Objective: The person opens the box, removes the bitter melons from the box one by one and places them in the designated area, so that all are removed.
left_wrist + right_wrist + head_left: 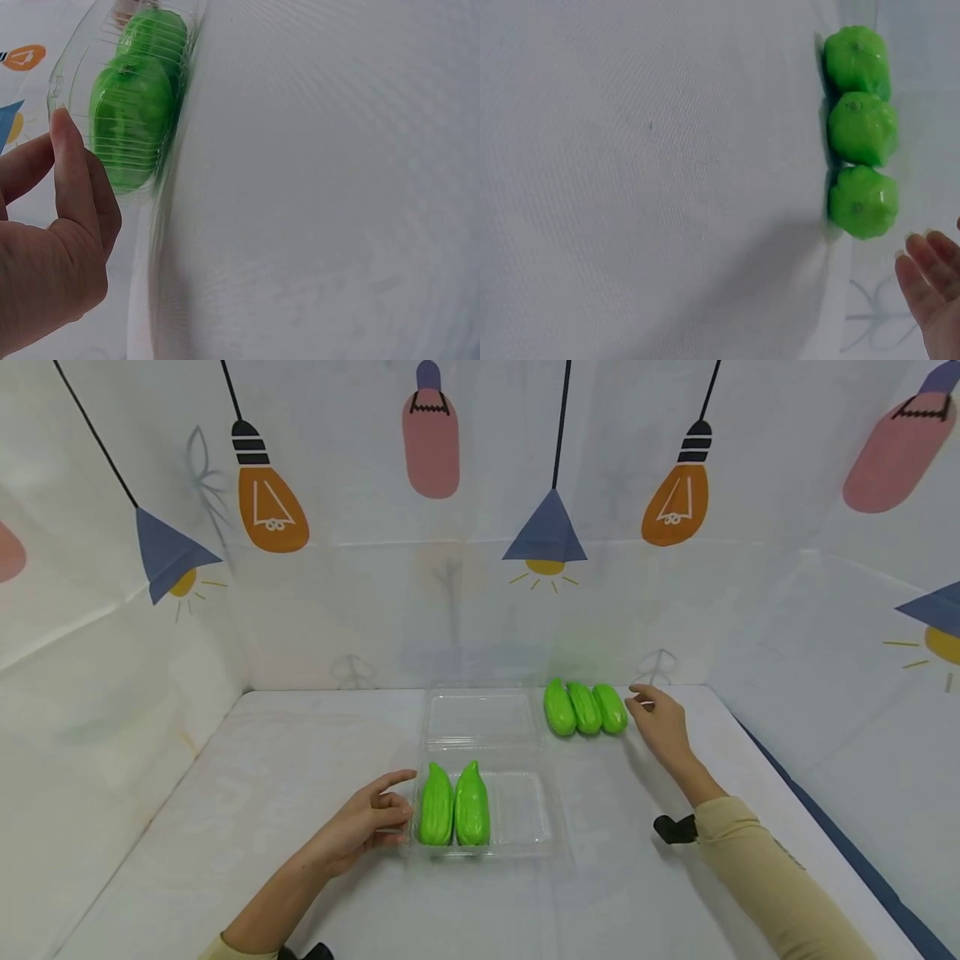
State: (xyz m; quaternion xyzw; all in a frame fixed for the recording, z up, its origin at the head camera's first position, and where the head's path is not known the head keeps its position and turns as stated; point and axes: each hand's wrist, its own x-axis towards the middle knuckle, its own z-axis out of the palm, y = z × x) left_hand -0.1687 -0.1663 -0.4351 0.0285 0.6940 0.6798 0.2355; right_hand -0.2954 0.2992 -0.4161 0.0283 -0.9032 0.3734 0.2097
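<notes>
Green veg (585,708) right of centre look light, slick; I'd grab mid-body. Right hand (663,727) loosely spread; can't tell if left hand (366,822) is pinching the clear box (517,810).

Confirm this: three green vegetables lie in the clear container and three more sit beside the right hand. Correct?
Not quite: the head view shows two green vegetables, not three, in the clear container. The other three do sit beside the right hand.
</notes>
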